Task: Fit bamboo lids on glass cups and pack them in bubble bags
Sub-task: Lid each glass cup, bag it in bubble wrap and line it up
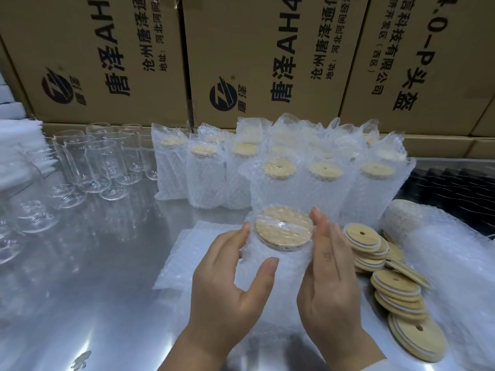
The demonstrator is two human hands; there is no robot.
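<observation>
Left grip: our left grip (227,277) curls round the left side of the bubble bag (278,266), thumb across its near face, fingertips at its far left edge.
Right grip: our right grip (329,277) lies flat against the bag's right side, fingers straight and together, pressing rather than clasping.
Cup in hand: we hold the bagged cup between both grips above the surface (93,277); its bamboo lid (284,228) shows through the plastic at the top.
Spare bags: flat bubble bags (182,253) lie on the surface just under our hands.
Loose lids: a heap of loose lids (396,287) sits near right, beside our right grip.
Packed cups: bagged cups with lids (278,167) stand in rows beyond our hands.
Bare cups: empty glass cups (99,162) stand far left.
Backdrop: printed cardboard boxes (107,57) wall the far edge.
</observation>
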